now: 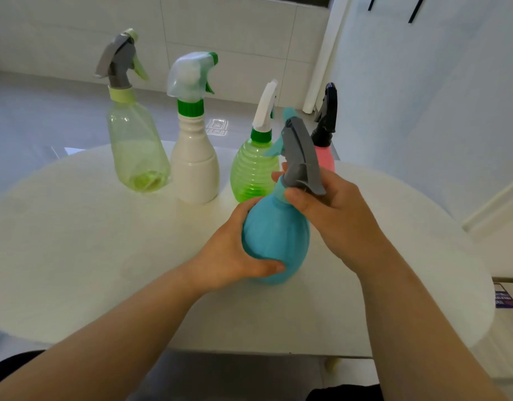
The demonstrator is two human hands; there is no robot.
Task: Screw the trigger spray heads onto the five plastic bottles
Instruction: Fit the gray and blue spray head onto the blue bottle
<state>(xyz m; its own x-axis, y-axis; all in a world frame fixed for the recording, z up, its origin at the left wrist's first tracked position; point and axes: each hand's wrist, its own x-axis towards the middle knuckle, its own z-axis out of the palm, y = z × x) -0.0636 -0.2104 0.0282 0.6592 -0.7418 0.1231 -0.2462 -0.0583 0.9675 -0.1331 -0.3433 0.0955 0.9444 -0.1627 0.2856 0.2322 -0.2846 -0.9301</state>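
A round blue bottle (pixel 275 235) stands at the middle of the white table (pixel 104 241). My left hand (pixel 235 250) wraps around its belly. My right hand (pixel 333 215) grips the base of the grey and blue trigger head (pixel 300 151) that sits on the blue bottle's neck. Behind stand a clear yellow-green bottle (pixel 136 149) with a grey head, a white bottle (pixel 195 166) with a translucent head and green collar, a ribbed green bottle (pixel 252 172) with a white head, and a pink bottle (pixel 325 157) with a black head, partly hidden by the blue one.
The round table's front edge (pixel 249 350) lies close to my body. A white wall (pixel 423 82) rises at the right, and a purple printed item (pixel 507 296) lies past the table's right rim. Pale floor and cabinets fill the background.
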